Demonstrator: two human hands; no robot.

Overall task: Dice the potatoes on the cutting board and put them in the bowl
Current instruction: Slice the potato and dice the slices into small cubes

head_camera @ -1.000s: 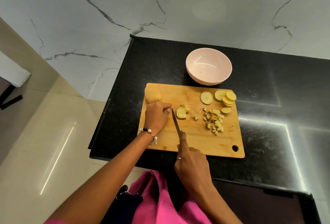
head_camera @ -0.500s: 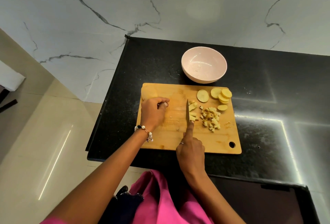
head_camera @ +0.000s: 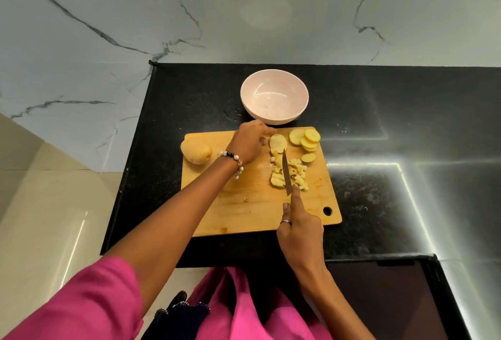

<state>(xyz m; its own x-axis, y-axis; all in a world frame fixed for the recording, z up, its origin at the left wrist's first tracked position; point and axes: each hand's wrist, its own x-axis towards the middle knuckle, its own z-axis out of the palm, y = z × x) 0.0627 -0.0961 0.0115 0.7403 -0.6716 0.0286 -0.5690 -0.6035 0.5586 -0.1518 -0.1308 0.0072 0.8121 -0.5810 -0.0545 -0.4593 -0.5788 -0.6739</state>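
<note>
You had diced some potato pieces (head_camera: 291, 174); your right hand (head_camera: 299, 227) gripped the knife (head_camera: 285, 170), left hand (head_camera: 250, 143) reached for a slice (head_camera: 278, 142), bowl (head_camera: 273, 96) still empty.

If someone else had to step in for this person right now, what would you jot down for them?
Right hand: grips the knife, blade lying across the pile of cubes in the middle of the cutting board.
Left hand: reaching to the single slice at the board's far edge; its grip is not clearly visible.
Also on the board: a stack of slices at the far right, a potato piece at the far left.
Bowl: behind the board, nothing in it.
Done: some slicing, some dicing.
Left: dice the slices and the potato piece, move all cubes into the bowl.
</note>
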